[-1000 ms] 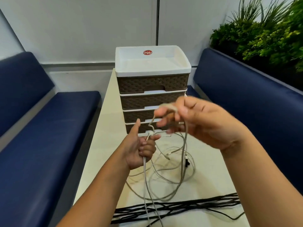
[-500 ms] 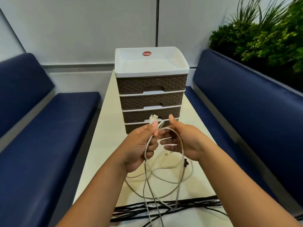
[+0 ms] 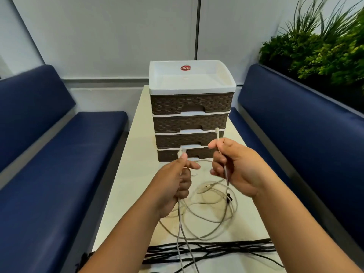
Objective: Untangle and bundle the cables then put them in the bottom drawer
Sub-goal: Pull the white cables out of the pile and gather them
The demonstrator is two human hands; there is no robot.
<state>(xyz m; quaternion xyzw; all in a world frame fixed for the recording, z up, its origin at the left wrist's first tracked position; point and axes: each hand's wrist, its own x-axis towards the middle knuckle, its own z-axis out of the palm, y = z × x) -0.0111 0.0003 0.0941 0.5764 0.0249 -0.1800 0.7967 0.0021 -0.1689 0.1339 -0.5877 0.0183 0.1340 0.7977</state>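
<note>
- Head view, the step: we are in the untangling stage. Our left hand has its fingers curled round a pale cable, thumb pressed near a plug that sticks up above the fist; two strands hang from under the fist toward the near edge.
- Our right hand pinches another end of pale cable between thumb and forefinger, its plug pointing up, the cord running down across the palm.
- The two hands are held apart above the table, an end in each. The slack lies in loose overlapping loops on the table between and below our hands, with more connectors in it; we cannot tell how many cables make up the heap.
- A separate mass of black cables lies across the near end, untouched.
- Next move, as we judge it: draw one end out through the loops until that cable runs free, then coil it. Pulling hard risks tightening a crossing.
- Containers: the drawer unit stands at the far end with four woven brown drawers. The bottom drawer looks shut or nearly so, so we must open it first. We cannot see inside any drawer; the top tray holds nothing we can see.
</note>
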